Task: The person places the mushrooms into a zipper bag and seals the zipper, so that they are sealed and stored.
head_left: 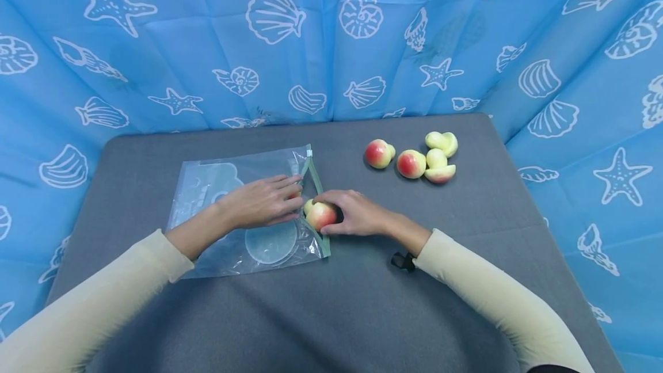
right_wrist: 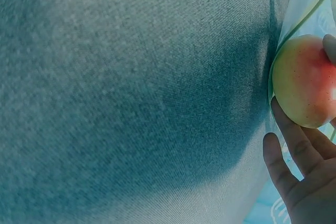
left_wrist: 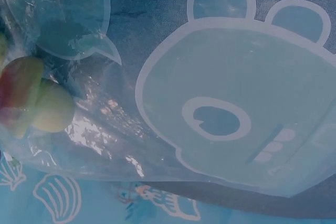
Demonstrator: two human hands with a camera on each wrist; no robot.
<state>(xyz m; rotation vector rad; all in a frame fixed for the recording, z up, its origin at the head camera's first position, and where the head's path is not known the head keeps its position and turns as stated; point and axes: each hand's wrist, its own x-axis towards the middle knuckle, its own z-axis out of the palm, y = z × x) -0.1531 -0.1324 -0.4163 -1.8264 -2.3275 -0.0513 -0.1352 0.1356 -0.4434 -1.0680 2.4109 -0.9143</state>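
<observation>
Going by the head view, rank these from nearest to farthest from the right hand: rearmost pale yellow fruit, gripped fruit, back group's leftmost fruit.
1. Gripped fruit: held in the right hand.
2. Back group's leftmost fruit: beyond the hand, slightly right.
3. Rearmost pale yellow fruit: farther back and right.

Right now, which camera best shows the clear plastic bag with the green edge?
The head view: it shows the clear plastic bag nearly whole, partly under the left hand. The left wrist view shows only its printed part close up; the right wrist view, just some green-edged mouth.
</observation>
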